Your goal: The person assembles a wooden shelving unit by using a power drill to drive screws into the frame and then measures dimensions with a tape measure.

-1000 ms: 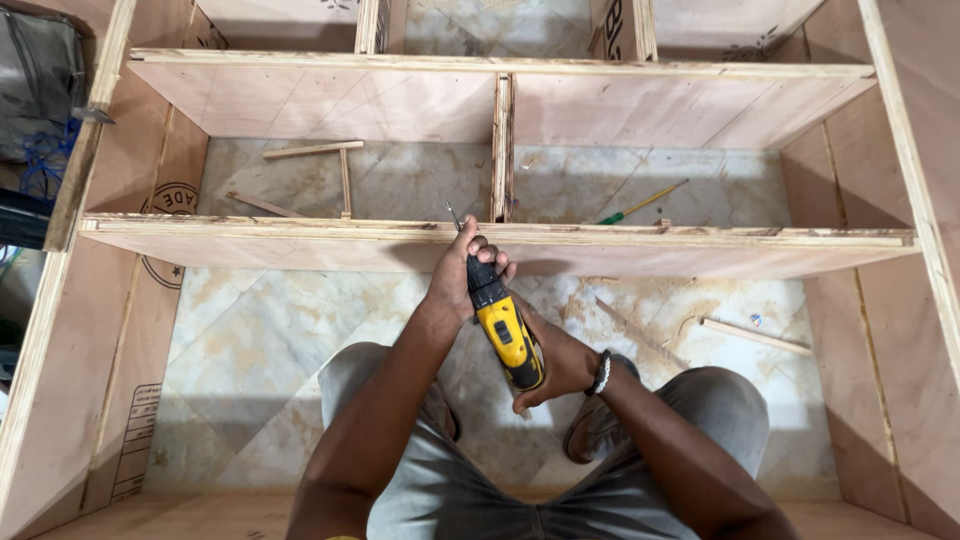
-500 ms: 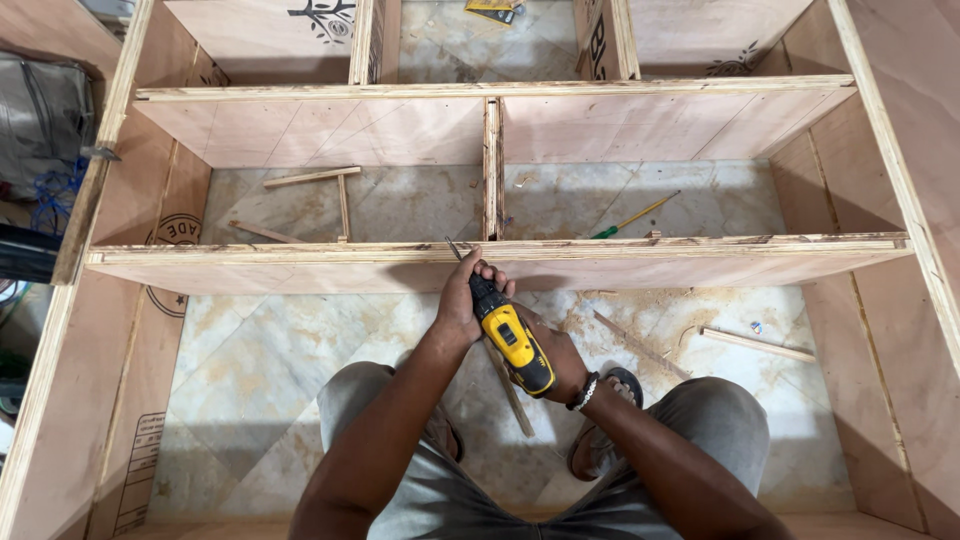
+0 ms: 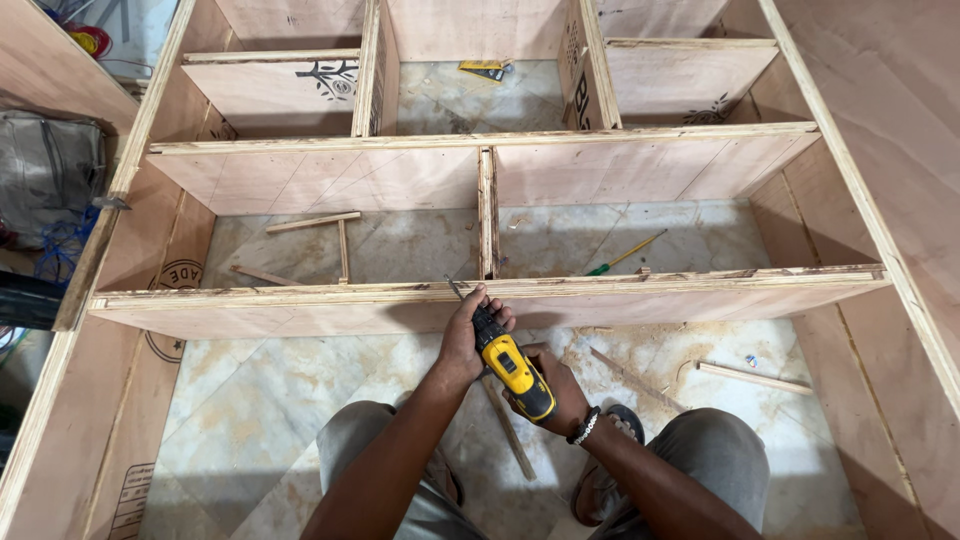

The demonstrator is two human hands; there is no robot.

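The view has pulled back and risen over the last second, so more of the plywood cabinet frame (image 3: pixel 480 290) shows now, while the hands have hardly moved against it: the yellow and black cordless drill (image 3: pixel 512 362) was already tilted up toward the front edge of the near shelf board (image 3: pixel 300 297) and it remains there, its bit meeting that raw edge just beside the upright divider (image 3: pixel 487 215). That steadiness suggests, as a judgement, that drilling or screw driving at this one spot is the work in hand and is not yet finished. The left hand (image 3: pixel 465 340) is closed around the nose of the drill near the chuck, fingers curled over it and knuckles close under the board. The right hand (image 3: pixel 553 392) is wrapped tight around the grip lower down, a beaded bracelet (image 3: pixel 583 427) at its wrist. The boards are pale pinkish ply with rough, layered, slightly splintered edges; beyond the hands, through the frame, lies glossy marbled floor tile (image 3: pixel 250 400). Past the shelf board, to the right of the hands, a green-handled screwdriver (image 3: pixel 625 255) lies on the tile; to the left lie thin wooden offcuts (image 3: pixel 312 222). Sawdust and a slim wooden strip (image 3: pixel 752 377) lie to the right of the right hand, and another strip (image 3: pixel 510 430) runs beneath the drill between the grey-trousered knees (image 3: pixel 700 450).
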